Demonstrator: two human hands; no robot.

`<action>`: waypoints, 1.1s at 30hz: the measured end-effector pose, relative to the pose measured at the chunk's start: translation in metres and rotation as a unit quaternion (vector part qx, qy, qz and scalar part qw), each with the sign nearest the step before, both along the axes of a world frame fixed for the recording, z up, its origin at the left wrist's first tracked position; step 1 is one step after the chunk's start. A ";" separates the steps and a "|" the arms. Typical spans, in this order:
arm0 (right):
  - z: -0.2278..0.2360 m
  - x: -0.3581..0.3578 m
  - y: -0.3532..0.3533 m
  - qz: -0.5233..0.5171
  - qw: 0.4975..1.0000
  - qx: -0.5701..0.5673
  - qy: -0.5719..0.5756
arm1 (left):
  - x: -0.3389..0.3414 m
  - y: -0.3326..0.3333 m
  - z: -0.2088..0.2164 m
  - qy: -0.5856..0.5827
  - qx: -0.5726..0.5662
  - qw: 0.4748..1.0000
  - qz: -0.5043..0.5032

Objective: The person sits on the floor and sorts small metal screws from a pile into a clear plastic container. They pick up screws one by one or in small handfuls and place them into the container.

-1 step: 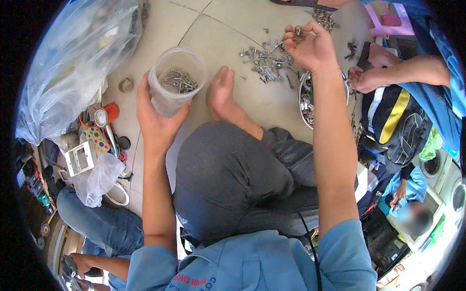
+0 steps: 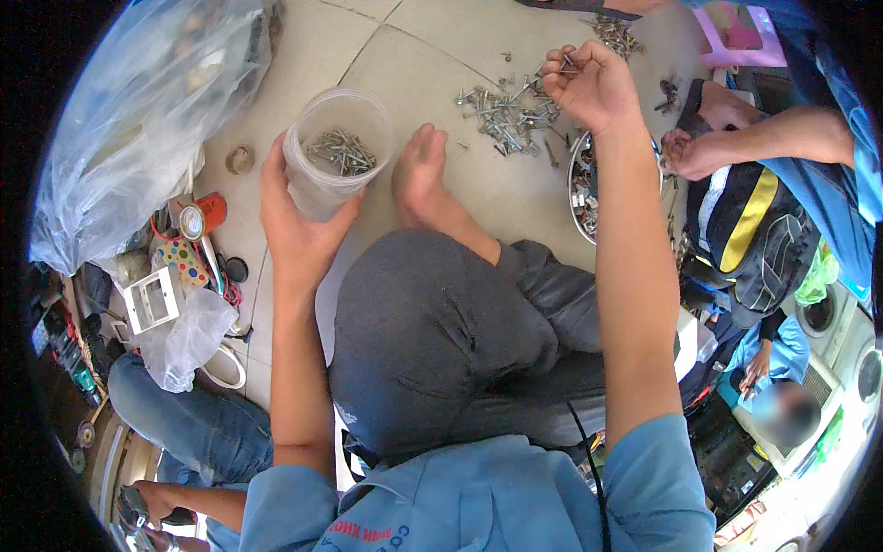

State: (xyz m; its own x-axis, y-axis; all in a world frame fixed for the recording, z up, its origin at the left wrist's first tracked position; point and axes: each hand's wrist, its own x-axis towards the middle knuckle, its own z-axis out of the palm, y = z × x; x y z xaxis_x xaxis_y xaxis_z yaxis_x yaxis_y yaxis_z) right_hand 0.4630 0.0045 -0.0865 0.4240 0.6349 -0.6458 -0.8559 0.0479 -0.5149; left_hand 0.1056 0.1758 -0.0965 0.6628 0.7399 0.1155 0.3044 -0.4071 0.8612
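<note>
My left hand (image 2: 308, 216) is wrapped round a clear plastic tub (image 2: 317, 198), tilted so that its open mouth shows. Inside the tub lies a heap of screws (image 2: 342, 153). My right hand (image 2: 593, 87) is raised over the floor with its fingers curled round a few screws (image 2: 568, 64). Below and left of that hand, a loose pile of screws (image 2: 515, 118) is spread on the tiles. Under my right forearm sits a round metal-rimmed bowl (image 2: 575, 198) of small hardware, partly hidden by the arm.
Another screw pile (image 2: 618, 35) lies farther back. At right, a co-worker's hand (image 2: 694, 155) is beside the bowl, near a black and yellow bag (image 2: 750, 225). A big plastic bag (image 2: 156, 120), a tape roll (image 2: 240, 160) and an orange can (image 2: 204, 217) stand at left.
Hardly anything differs. My right hand has shifted very slightly to the right, its fingers still curled round the screws. The tub stays in my left hand.
</note>
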 end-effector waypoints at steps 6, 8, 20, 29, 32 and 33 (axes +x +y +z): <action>-0.028 0.000 0.028 0.303 0.670 -0.435 -0.519 | 0.003 0.001 0.003 0.035 0.013 0.999 0.005; -0.037 -0.006 0.032 0.329 0.562 -0.463 -0.602 | 0.003 0.001 0.003 0.027 0.009 1.000 0.005; -0.037 0.013 0.002 0.102 0.968 -0.114 -0.199 | 0.003 0.003 0.001 0.018 0.001 1.000 0.004; -0.046 0.042 0.002 0.217 0.947 -0.101 -0.214 | 0.006 0.002 0.006 0.018 -0.015 1.000 0.009; -0.037 0.000 0.041 0.283 0.586 -0.433 -0.625 | 0.004 0.003 0.003 0.012 -0.015 1.000 0.014; -0.036 -0.006 0.048 0.307 0.521 -0.457 -0.652 | 0.003 0.003 0.003 0.015 -0.008 1.000 0.012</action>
State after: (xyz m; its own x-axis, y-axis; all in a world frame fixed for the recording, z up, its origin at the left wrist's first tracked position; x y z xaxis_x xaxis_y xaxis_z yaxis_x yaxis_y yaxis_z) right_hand 0.4571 0.0529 -0.1222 0.7790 0.5891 -0.2148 0.5412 -0.8047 -0.2442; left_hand 0.1090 0.1788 -0.0933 0.6481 0.7568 0.0848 0.3392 -0.3866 0.8576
